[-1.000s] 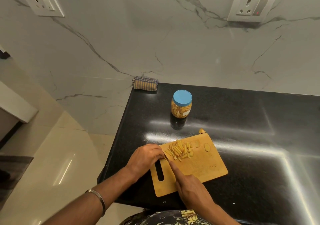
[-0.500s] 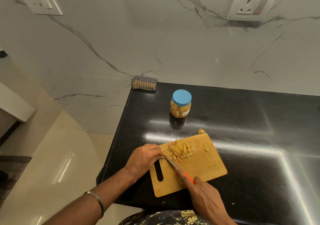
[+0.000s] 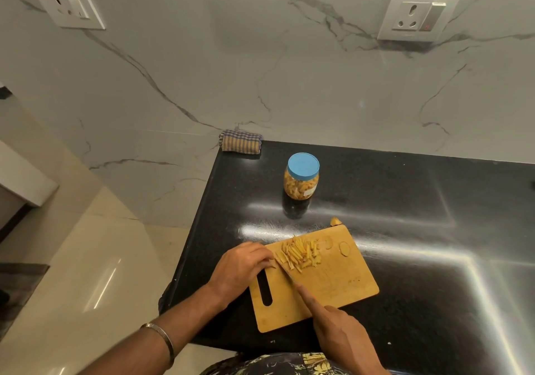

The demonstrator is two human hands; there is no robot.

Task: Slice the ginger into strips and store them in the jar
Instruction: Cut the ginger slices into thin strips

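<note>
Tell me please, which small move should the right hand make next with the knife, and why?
Probably another cut: the right hand holds the knife beside the left hand, round ginger slices remain uncut, and the jar is closed.

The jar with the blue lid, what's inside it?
Through the clear wall of the jar you can see yellowish pieces, filling it nearly to the blue lid. They look like ginger strips. The lid is on, so the top layer is hidden.

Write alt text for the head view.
A right hand holds a knife beside ginger strips on a wooden board; the left hand rests at the board's edge. A blue-lidded jar stands behind on the black counter.
</note>
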